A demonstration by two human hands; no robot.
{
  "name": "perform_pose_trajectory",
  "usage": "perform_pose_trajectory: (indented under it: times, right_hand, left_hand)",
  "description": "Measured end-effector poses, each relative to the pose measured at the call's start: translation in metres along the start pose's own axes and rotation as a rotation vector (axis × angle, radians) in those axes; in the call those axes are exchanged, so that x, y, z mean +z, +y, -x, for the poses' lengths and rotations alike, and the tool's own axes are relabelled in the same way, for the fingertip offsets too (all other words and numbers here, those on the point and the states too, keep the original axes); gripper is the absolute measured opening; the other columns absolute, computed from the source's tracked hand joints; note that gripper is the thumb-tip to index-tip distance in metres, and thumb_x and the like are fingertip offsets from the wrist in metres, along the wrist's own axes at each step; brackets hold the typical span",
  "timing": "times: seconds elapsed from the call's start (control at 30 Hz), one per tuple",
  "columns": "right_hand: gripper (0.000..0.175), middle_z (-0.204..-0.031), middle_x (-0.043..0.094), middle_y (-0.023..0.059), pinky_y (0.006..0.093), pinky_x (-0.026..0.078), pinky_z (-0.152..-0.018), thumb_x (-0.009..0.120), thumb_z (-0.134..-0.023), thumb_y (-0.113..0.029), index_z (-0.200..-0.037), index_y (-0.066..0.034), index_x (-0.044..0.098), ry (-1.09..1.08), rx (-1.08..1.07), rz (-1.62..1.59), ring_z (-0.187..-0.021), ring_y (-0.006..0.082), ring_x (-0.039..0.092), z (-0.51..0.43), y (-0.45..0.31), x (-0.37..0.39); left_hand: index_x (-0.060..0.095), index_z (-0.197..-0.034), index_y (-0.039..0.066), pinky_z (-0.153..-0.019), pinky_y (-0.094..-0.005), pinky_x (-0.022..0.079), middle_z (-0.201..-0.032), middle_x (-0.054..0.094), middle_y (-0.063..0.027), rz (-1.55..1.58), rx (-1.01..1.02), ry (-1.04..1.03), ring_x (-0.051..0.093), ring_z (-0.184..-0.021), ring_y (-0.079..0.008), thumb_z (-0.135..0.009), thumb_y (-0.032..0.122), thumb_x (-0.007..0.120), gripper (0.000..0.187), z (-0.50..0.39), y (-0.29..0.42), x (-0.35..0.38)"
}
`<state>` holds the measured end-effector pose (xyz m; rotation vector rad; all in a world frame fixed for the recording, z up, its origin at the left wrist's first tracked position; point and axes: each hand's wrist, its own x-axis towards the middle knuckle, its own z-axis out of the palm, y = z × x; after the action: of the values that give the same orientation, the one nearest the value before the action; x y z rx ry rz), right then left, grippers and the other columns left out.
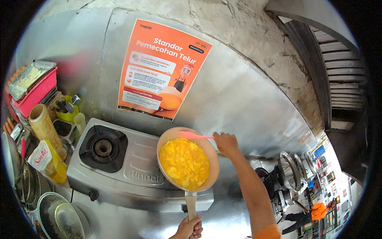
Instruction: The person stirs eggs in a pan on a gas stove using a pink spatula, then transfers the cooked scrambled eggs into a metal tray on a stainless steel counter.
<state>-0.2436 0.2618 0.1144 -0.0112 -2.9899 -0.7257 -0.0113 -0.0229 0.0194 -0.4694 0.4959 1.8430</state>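
Observation:
A frying pan with a pale beige inside is over the right side of a two-burner gas stove. Soft yellow scrambled egg covers most of its floor. Low in the picture, my left hand grips the pan's beige handle. My right hand holds a pink spatula by its handle, with the blade against the far inner wall of the pan, above the egg. The pan hides the right burner. The left burner is bare and no flame shows on it.
Left of the stove stand a plastic pouch of yellow oil, a cardboard tube and a pink tub. A metal bowl sits front left. An orange poster hangs on the steel wall. Far right, a person stands beyond several pots.

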Motion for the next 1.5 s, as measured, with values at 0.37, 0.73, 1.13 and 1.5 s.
perform_pose_trajectory:
  times: [0.37, 0.73, 1.13, 1.5]
  right_hand:
    - [0.044, -0.1, 0.062, 0.0074, 0.0425, 0.041, -0.094, 0.069, -0.075, -0.059, -0.092, -0.0183, 0.073, 0.397, -0.66, -0.066, -0.105, 0.0262, 0.055, -0.008, -0.073, -0.077]
    - [0.032, -0.089, 0.066, 0.0084, 0.046, 0.049, -0.084, 0.063, -0.085, -0.048, -0.099, -0.0209, 0.071, 0.318, -0.323, 0.049, -0.093, 0.027, 0.065, 0.043, 0.044, -0.056]
    - [0.017, -0.089, 0.07, 0.0129, 0.0482, 0.054, -0.071, 0.055, -0.094, -0.027, -0.109, -0.0223, 0.063, 0.045, -0.328, -0.271, -0.084, 0.0343, 0.07, -0.01, 0.025, 0.024]
    - [0.019, -0.087, 0.07, 0.0055, 0.0461, 0.053, -0.072, 0.056, -0.096, -0.035, -0.108, -0.0242, 0.065, 0.021, -0.576, -0.419, -0.083, 0.0299, 0.069, 0.044, 0.016, 0.002]
  left_hand:
    - [0.046, -0.086, 0.016, -0.041, -0.0247, 0.033, -0.061, 0.04, 0.0019, -0.02, 0.025, -0.123, 0.04, -0.05, -0.0099, -0.102, 0.028, 0.054, 0.021, -0.015, -0.006, -0.02]
    - [0.046, -0.085, 0.014, -0.04, -0.0229, 0.027, -0.061, 0.035, 0.0041, -0.035, 0.09, -0.099, 0.031, -0.047, -0.0074, -0.103, 0.028, 0.052, 0.024, -0.01, -0.008, -0.015]
    - [0.046, -0.084, 0.012, -0.036, -0.0197, 0.028, -0.064, 0.035, 0.0036, -0.075, 0.188, -0.127, 0.032, -0.048, -0.0056, -0.104, 0.03, 0.051, 0.027, -0.006, -0.012, -0.009]
    - [0.052, -0.088, 0.011, -0.035, -0.0186, 0.025, -0.063, 0.036, 0.0037, -0.002, 0.171, -0.106, 0.032, -0.048, -0.0054, -0.103, 0.031, 0.053, 0.025, -0.004, -0.014, -0.008]
